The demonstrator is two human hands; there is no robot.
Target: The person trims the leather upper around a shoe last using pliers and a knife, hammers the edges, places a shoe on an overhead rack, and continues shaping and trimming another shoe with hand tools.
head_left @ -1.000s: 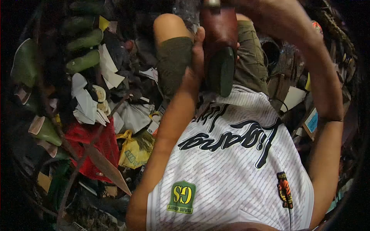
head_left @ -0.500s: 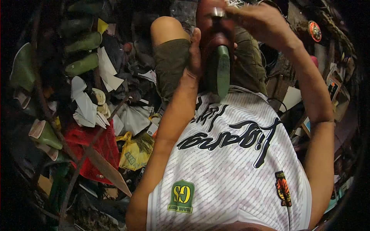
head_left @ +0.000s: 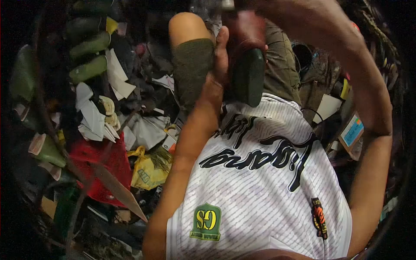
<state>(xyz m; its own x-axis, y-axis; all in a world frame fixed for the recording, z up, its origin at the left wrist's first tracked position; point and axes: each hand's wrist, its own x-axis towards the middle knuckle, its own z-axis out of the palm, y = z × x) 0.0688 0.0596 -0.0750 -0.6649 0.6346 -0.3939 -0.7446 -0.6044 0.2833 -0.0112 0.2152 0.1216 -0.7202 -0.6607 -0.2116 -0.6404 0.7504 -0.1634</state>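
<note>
Left hand (head_left: 221,60) grasping maroon shoe (head_left: 250,32) between thighs (head_left: 193,67), prob to steady it; right hand (head_left: 265,8) cropped, can't tell fingers.

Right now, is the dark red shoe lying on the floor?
No, the left hand is holding the dark red shoe near the white shirt.
</note>
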